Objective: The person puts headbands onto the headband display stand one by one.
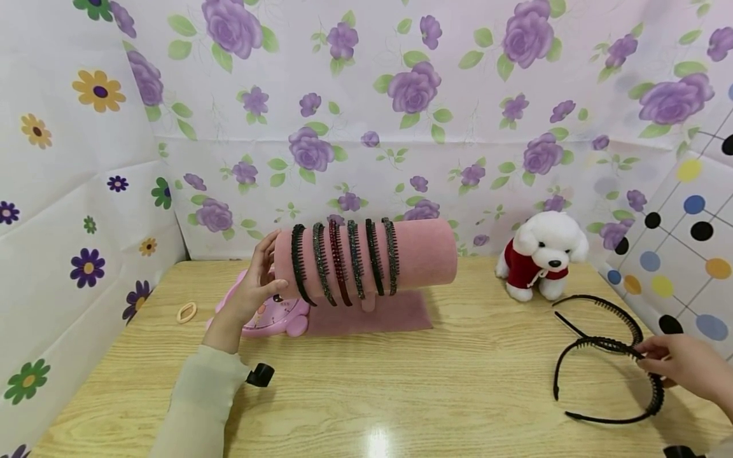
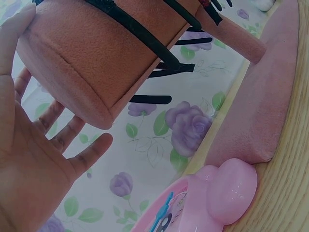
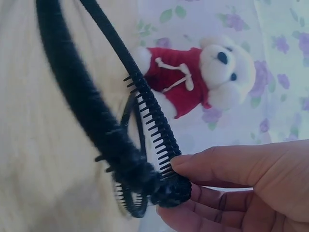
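Observation:
A pink plush headband stand [image 1: 424, 254] has a horizontal roll with several dark, toothed headbands around it; one is red [image 1: 338, 264]. My left hand [image 1: 249, 292] holds the roll's left end, its thumb and fingers spread around the edge. In the left wrist view, the roll [image 2: 72, 63] lies against the fingers [image 2: 91, 152]. At the table's right side my right hand [image 1: 684, 362] pinches a black toothed headband [image 1: 656, 395] between thumb and fingers. A second black headband [image 1: 628, 318] lies just behind it. In the right wrist view the held headband [image 3: 77, 92] is partly blurred.
A pink clock [image 1: 269, 318] stands beside the stand's base [image 1: 401, 315], partly behind my left forearm. To its left lies a small pale-yellow ring-like piece [image 1: 179, 315]. A white toy dog [image 1: 544, 254] in red sits at the back right, near the patterned walls.

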`<move>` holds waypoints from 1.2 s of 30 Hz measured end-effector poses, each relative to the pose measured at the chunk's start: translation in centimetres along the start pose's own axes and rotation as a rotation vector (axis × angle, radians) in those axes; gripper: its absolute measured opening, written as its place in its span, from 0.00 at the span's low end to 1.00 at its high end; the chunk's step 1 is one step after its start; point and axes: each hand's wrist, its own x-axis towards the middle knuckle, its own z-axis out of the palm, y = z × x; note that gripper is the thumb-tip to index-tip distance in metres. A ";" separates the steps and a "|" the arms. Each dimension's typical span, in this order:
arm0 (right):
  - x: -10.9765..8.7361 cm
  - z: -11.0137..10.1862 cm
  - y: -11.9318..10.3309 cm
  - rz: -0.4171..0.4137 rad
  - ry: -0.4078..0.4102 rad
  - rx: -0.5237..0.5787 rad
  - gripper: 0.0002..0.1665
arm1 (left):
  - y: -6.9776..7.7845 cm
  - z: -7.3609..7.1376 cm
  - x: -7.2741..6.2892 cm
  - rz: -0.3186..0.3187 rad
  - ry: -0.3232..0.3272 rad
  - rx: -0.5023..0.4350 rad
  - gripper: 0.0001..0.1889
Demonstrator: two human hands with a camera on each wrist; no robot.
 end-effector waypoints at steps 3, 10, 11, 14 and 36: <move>-0.3 -0.5 -0.6 -0.006 0.006 -0.002 0.21 | 0.0 0.0 0.0 0.000 0.002 0.000 0.44; -0.8 -1.7 -2.3 -0.035 0.026 -0.027 0.20 | 0.0 0.0 0.0 0.000 0.000 -0.013 0.44; -0.9 -1.9 -2.6 -0.041 0.029 -0.035 0.19 | 0.0 0.0 0.0 -0.002 -0.001 -0.015 0.44; -1.0 -2.5 -3.2 -0.057 0.028 -0.052 0.17 | 0.0 0.1 0.0 -0.006 -0.001 -0.016 0.44; -1.9 -5.9 -9.4 -0.250 0.145 -0.155 0.07 | 0.2 0.1 0.1 0.002 0.003 -0.018 0.45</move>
